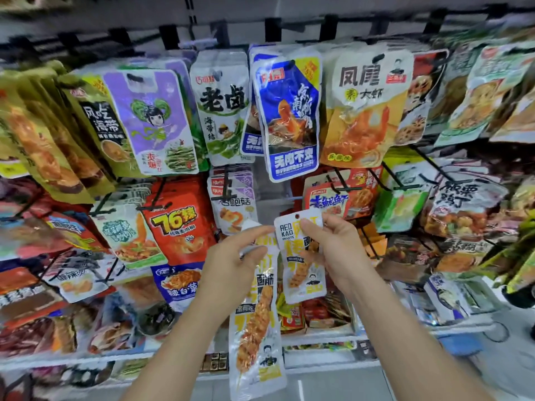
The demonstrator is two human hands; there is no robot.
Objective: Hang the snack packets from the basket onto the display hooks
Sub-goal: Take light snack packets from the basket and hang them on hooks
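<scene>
Right hand [327,250]: pinching the short packet [301,256] by its upper right edge, thumb in front, fingers behind.
Left hand [231,256]: gripping the white top of the long packet [256,328], which is dangling straight down past the wrist.
Short packet, axis: standing nearly upright, top tipping a little left, punch hole [297,216] at the upper end and uncovered.
Where it is: hovering in front of the middle of the display rack, under the blue packet [289,117] of the top row, touching no hook.
Key relation: the hole is sitting just below the pale gap [272,192] between the second-row packets; the target lies up and away from the right hand.
Nearer hand: the right, I judge; the left is holding lower and to the side.
Hook in the gap: too blurred to make out; neighbouring display hooks [228,183] are showing as dark prongs.
Basket: not identifiable from here.
Likely step: lifting the hole onto a prong.
</scene>
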